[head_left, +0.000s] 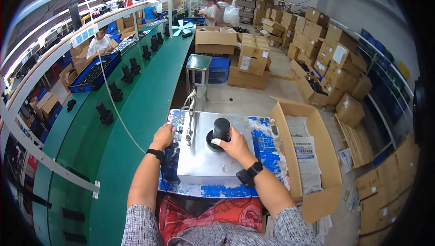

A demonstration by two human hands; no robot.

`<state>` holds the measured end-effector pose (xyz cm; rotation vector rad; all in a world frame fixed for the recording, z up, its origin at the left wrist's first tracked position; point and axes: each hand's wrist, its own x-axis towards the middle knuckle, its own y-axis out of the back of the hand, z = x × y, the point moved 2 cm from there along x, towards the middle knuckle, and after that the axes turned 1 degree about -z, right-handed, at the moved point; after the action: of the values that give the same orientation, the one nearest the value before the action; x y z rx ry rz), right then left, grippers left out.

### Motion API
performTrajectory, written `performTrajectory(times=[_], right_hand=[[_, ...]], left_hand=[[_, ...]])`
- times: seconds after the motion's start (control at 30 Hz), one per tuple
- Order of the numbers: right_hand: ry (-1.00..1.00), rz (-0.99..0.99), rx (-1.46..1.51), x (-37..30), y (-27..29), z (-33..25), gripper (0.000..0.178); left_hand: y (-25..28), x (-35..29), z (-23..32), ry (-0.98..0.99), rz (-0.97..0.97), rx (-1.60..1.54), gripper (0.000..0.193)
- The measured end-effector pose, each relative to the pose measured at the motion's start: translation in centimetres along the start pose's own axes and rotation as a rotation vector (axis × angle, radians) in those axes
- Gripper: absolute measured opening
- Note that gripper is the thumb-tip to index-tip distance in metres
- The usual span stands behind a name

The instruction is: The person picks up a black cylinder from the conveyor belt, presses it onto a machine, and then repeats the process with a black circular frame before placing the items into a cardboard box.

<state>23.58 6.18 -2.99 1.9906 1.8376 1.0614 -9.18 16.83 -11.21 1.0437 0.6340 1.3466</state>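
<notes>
My right hand [234, 144] is closed around a black plastic cylinder with a wide round base [221, 129]. The part stands upright on a silver metal box [206, 166], and there is something white on my thumb. Beside the box's left edge, my left hand [163, 137] is curled with its fingers bent; what it grips, if anything, is hidden. Just below it lie dark parts [170, 157]. A small metal valve fitting with a hose [190, 121] is mounted on the box's top, between my hands.
A green conveyor belt [149, 92] runs along my left, carrying several black parts like mine. An open carton [333, 169] with newspaper stands at my right. A metal stool [198, 62] and stacked cartons [253, 53] are ahead. A co-worker [99, 44] sits across the belt.
</notes>
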Motion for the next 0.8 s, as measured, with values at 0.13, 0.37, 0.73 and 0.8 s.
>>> performTrajectory(times=[0.13, 0.37, 0.73, 0.8], right_hand=[[0.014, -0.018, 0.035, 0.2, -0.2, 0.0, 0.062], [0.067, -0.001, 0.001, 0.8, 0.6, -0.1, 0.062], [1.055, 0.146, -0.025, -7.7, 4.7, -20.2, 0.036], [1.137, 0.156, -0.146, -9.8, 1.9, -18.7, 0.034]], left_hand=[[1.0, -0.4, -0.2, 0.038, -0.124, -0.022, 0.038], [5.1, -8.0, 6.5, -0.102, 0.503, -0.446, 0.037], [14.2, -27.5, 17.1, -0.418, 0.995, -0.394, 0.038], [14.1, -27.6, 17.4, -0.676, 0.788, -0.237, 0.048]])
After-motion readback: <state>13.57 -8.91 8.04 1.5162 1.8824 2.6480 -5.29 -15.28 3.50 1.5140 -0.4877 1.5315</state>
